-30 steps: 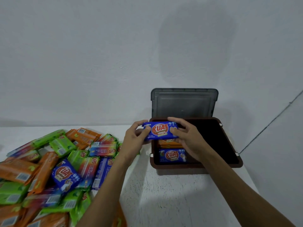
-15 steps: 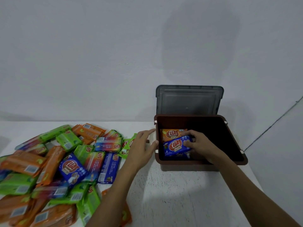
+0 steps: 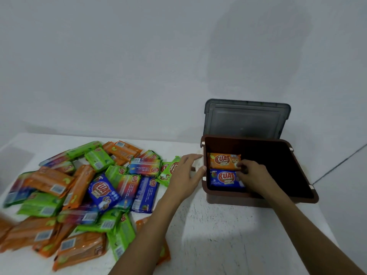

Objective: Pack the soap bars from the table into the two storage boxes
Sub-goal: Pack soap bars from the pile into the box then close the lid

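Your right hand [image 3: 253, 175] is inside the brown storage box [image 3: 228, 197], with the fingers curled down at the right ends of two soap bars. The fingertips touch the bars where they meet, but I cannot tell whether the hand grips either one or only rests on them. Your left hand [image 3: 185, 175] is outside the box and holds nothing. It is relaxed, with the fingers loosely extended, and its fingertips and thumb lie against the box's left wall by a pale handle.

The two packed bars lie flat, label up, in the left part of the box. A blue soap bar [image 3: 223, 178] is nearer you, and an orange soap bar [image 3: 223, 160] lies just behind it, their long edges touching. The rest of the box interior is dark. A grey translucent lid [image 3: 246, 120] stands upright behind the box, against the wall [image 3: 139, 66].

The box sits towards the right of a white speckled table [image 3: 218, 235]. To the left of your left forearm is a loose pile of wrapped soap bars [image 3: 79, 191] in orange, green and blue. They overlap at many angles, some label up and others showing barcodes. One blue bar in the pile [image 3: 103, 192] lies face up near its middle. Only one storage box is in view.
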Demonstrator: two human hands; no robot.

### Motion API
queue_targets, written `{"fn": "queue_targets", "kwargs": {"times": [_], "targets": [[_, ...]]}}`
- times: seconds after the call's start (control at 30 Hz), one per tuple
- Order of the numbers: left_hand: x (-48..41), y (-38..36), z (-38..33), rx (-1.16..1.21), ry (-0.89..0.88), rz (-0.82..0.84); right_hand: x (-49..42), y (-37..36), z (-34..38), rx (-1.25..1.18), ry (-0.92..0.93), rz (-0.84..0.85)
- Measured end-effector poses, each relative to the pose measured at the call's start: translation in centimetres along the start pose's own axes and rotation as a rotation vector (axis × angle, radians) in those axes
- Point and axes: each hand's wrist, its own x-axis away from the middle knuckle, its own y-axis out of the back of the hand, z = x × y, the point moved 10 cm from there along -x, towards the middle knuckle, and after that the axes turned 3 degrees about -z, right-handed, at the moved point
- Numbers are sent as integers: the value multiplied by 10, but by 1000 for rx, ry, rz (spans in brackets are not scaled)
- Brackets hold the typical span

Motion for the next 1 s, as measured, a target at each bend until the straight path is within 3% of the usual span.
{"fn": "queue_targets", "kwargs": {"times": [0.17, 0.27, 0.5, 0.67, 0.87, 1.0], "targets": [[12, 3, 8, 25, -71, 115, 25, 36, 38, -75, 269, -252], [23, 25, 21, -8, -87, 75, 47, 43, 58, -124, 391, -326], [49, 88, 88, -525, 37, -52, 117, 38, 114, -296, 562, -497], [48, 99, 123, -717, 99, 64, 160, -33, 150, -459, 562, -251], [42, 96, 125, -765, 29, 125, 168, -163, 148, -131, 426, 227], [42, 91, 124, -846, 27, 174, 167, -194, 152, 79, 447, 306]]}}
